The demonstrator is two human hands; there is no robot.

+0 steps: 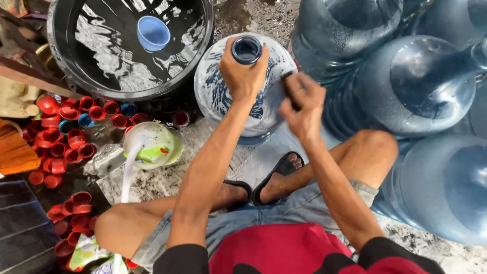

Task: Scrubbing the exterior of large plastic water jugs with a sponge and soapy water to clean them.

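Note:
A large blue water jug (218,94), coated in white soap foam, stands upright on the ground in front of me. My left hand (242,71) grips its neck just below the open mouth (247,49). My right hand (303,104) presses a small dark scrubbing pad (289,83) against the jug's right shoulder. I am seated low, knees apart, with both sandalled feet on the wet ground under the jug.
A black tub of water (56,30) with a floating blue bowl (152,33) sits at the upper left. Several red and blue bottle caps (66,132) litter the left side. A white hose (127,187) meets a small green bucket (175,147). Several large blue jugs (421,86) crowd the right.

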